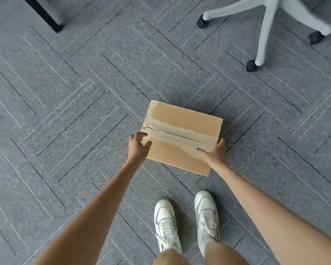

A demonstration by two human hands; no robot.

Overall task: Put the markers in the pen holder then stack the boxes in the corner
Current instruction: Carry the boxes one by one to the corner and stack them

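Cardboard box (pixel 182 136) lying flat on grey carpet (pixel 65 111), flaps taped shut, just ahead of white shoes (pixel 185 222). L hand (pixel 139 145) sitting at box's left edge, fingers spread open, thumb touching top. R hand (pixel 215 153) pressing right edge, thumb on top, not closed. Chair base (pixel 266 25) standing toward far-right carpet edge.

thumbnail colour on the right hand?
Blue polish, on the right hand thumbnail resting on the cardboard box; head view.

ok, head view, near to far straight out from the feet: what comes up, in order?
White laced sneakers → taped brown cardboard box on the grey carpet, left hand and right hand at its sides → pale swivel-chair base with black casters, far right.
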